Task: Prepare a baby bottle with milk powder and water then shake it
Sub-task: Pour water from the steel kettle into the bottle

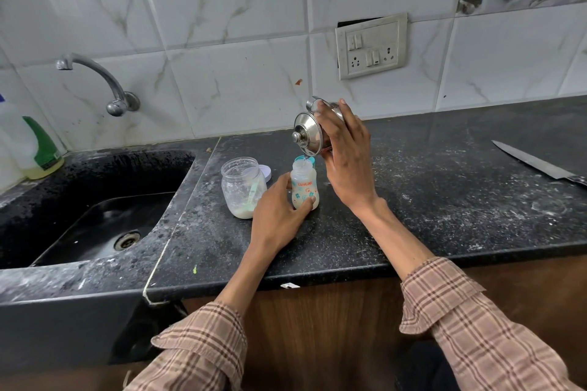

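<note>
A small baby bottle [304, 185] with a printed pattern stands uncapped on the dark counter [413, 200]. My left hand [279, 213] grips its lower part. My right hand [344, 152] holds a lidded steel jug [308, 133] tipped over the bottle's mouth, and a thin stream of water runs from it into the bottle. The bottle's teal cap [309, 160] shows just behind the neck. To the left stands an open clear jar [243, 187] with a little milk powder at the bottom and a scoop inside; its pale lid [266, 172] lies behind it.
A black sink [104, 219] with a wall tap [104, 82] lies to the left, with detergent bottles [38, 149] at its far corner. A large knife [540, 165] rests on the counter at the far right. A switch panel [371, 46] sits on the tiled wall.
</note>
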